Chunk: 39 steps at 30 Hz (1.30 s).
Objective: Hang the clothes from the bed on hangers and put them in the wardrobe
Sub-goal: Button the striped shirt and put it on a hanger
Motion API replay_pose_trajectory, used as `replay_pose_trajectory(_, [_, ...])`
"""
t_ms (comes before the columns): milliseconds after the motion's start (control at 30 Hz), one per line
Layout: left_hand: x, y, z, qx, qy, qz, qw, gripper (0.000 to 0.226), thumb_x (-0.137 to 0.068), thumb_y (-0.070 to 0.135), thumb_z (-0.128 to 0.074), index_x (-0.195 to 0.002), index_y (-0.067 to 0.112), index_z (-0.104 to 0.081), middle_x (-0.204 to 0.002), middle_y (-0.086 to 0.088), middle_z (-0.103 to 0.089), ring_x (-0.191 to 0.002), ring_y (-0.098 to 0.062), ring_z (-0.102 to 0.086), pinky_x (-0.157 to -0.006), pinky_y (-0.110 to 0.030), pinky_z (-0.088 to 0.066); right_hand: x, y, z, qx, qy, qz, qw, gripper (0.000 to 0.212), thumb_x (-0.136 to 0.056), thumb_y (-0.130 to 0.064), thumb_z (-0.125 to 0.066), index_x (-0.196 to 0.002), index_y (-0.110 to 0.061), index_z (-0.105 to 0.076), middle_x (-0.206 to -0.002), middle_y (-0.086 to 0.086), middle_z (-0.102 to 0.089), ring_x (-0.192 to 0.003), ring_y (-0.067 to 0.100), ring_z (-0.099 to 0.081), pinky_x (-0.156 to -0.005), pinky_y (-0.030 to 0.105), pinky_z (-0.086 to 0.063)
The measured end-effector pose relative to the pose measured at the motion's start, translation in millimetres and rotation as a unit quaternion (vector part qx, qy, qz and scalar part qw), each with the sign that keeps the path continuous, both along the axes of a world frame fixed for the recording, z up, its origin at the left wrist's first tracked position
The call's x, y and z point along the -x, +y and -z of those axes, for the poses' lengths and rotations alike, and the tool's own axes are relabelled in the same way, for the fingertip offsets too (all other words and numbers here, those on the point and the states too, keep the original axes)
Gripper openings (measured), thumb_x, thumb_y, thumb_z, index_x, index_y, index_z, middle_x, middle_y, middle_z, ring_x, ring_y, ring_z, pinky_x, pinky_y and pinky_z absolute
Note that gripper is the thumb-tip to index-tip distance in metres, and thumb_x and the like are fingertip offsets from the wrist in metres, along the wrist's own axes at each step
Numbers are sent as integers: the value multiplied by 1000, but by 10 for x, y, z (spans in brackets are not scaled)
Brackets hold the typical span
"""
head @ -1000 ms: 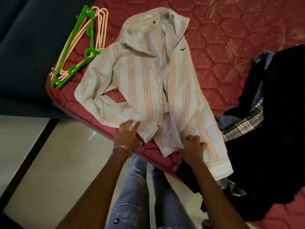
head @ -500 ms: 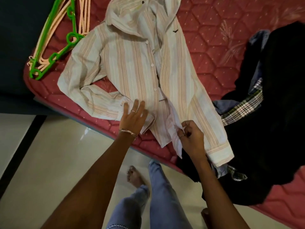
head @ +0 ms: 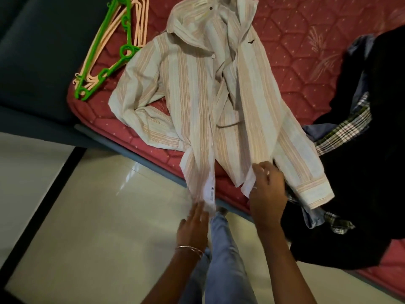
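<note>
On the bed (head: 306,69), the striped shirt (head: 197,102) now lies with its front panels pulled apart. Left hand (head: 194,224) and right hand (head: 266,189) each grip a hem; shirt opened, ready for a hanger (head: 105,51).

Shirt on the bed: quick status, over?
Left hand and right hand each hold a bottom front edge. Striped shirt flat, unbuttoned, no hanger in it. Hangers lie beside it; nothing blocking.

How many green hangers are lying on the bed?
1 green hanger shows, on top of a stack of peach hangers at the red mattress's far left corner, beside the striped shirt. Others could be hidden underneath.
</note>
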<state>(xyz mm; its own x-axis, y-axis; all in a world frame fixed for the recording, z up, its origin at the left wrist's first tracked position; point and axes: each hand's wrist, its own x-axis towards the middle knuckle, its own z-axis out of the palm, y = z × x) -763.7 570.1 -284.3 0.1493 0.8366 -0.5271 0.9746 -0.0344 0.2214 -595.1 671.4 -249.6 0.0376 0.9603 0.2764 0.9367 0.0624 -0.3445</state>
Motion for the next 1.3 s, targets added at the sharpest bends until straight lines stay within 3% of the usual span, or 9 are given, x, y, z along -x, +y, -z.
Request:
replay_pose_trajectory(100, [-21,-32,113,146,-7,79,986,36,-90,25,-43,-123,23,-56,-133,1,-55,-122,-23,-52,-93,-44,-40,133,-214,326,229,-26,-155,961,35,-75,-1,-52,-106,-9,-67,-108,10,-66,-84,30,-61,-68,39,-51])
replay_pose_trajectory(167, [-11,44,153,162,-14,46,986,33,-93,27,-42,-124,23,-53,-128,-1,-57,-116,-24,-55,-96,-39,-39,119,-297,457,356,8,-178,917,23,-76,-5,-63,-93,-19,-69,-93,2,-68,-84,22,-60,-71,35,-43])
replay_pose_trajectory(333, [197,621,248,-10,-164,-287,944,22,-88,14,-56,-108,18,-64,-98,-9,-68,-92,-27,-63,-80,-35,-51,135,-86,445,259,222,46,939,16,-79,7,-65,-90,-3,-71,-80,11,-70,-71,15,-57,-71,14,-38])
replay_pose_trajectory(500, [188,971,334,-13,-226,-286,931,25,-83,1,-61,-106,10,-67,-95,-9,-69,-86,-24,-64,-79,-30,-51,204,10,634,328,276,116,896,17,-78,-11,-75,-92,-7,-66,-81,5,-67,-75,18,-62,-72,12,-46])
replay_pose_trajectory(600, [60,1086,391,-41,-221,-276,934,25,-82,1,-64,-105,8,-69,-100,-9,-69,-88,-23,-65,-79,-17,-43,319,28,728,381,228,107,890,31,-77,-29,-76,-98,-16,-57,-93,3,-64,-89,22,-61,-85,41,-49])
replay_pose_trajectory(767, [-169,1227,450,-73,-139,-278,948,20,-89,21,-62,-102,9,-72,-102,-12,-65,-87,-27,-63,-81,-29,-45,384,71,806,288,56,27,956,29,-73,-22,-75,-90,-4,-60,-89,14,-60,-81,33,-59,-63,39,-47])
replay_pose_trajectory(933, [-336,1264,489,-34,-78,-254,963,23,-93,27,-55,-106,13,-67,-107,-9,-63,-97,-25,-59,-85,-28,-45,254,96,919,266,181,59,945,24,-82,-18,-53,-95,-8,-70,-87,12,-69,-77,31,-64,-71,47,-52])
replay_pose_trajectory(1067, [-360,1285,463,-1,-152,-384,911,20,-89,21,-64,-98,6,-72,-95,-10,-71,-88,-25,-65,-81,-21,-44,180,3,836,213,167,10,963,28,-80,-15,-52,-94,-5,-73,-79,13,-67,-73,33,-59,-66,35,-47])
replay_pose_trajectory(1300, [-416,1275,393,41,-281,-493,822,6,-81,18,-71,-81,13,-74,-78,-7,-73,-71,-27,-70,-73,-44,-59,296,-61,649,118,93,-16,989,29,-78,-18,-51,-91,-4,-74,-73,13,-62,-64,30,-57,-60,32,-44])
